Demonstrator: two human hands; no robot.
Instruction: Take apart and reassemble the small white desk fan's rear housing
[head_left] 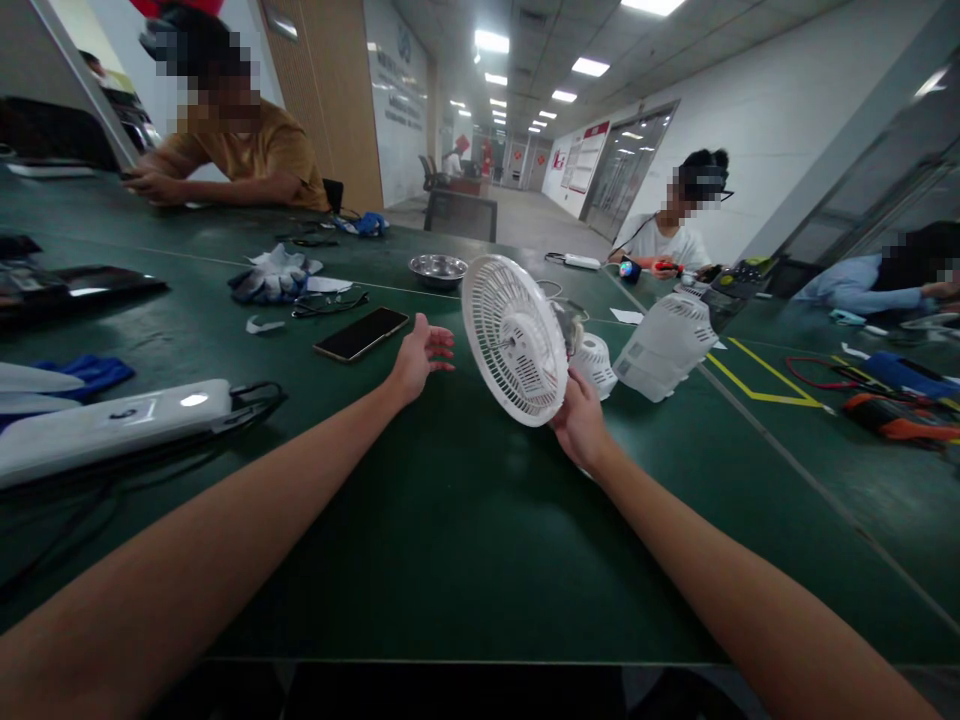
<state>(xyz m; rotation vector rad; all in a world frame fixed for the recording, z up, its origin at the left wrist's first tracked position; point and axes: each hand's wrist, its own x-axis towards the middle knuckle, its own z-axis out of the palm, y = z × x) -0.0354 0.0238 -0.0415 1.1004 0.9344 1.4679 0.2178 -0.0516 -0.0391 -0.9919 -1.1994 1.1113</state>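
Observation:
A round white fan grille [514, 340] with a hub in its middle stands tilted above the green table [480, 560]. Behind its right edge, my right hand [581, 415] is closed on the fan part, with some fingers hidden. To the left of the grille my left hand [424, 358] is held with its fingers apart and nothing in it. A white vented housing [595, 365] and a larger white plastic piece [667, 345] are beyond my right hand. Near my left hand lies a black phone [361, 333].
A metal bowl [438, 270] sits behind the phone. Gloves [276, 275] and a white power strip [120, 430] lie to the left. At right are a multimeter [900, 415] and yellow tape marks [757, 380]. Several people sit around the table.

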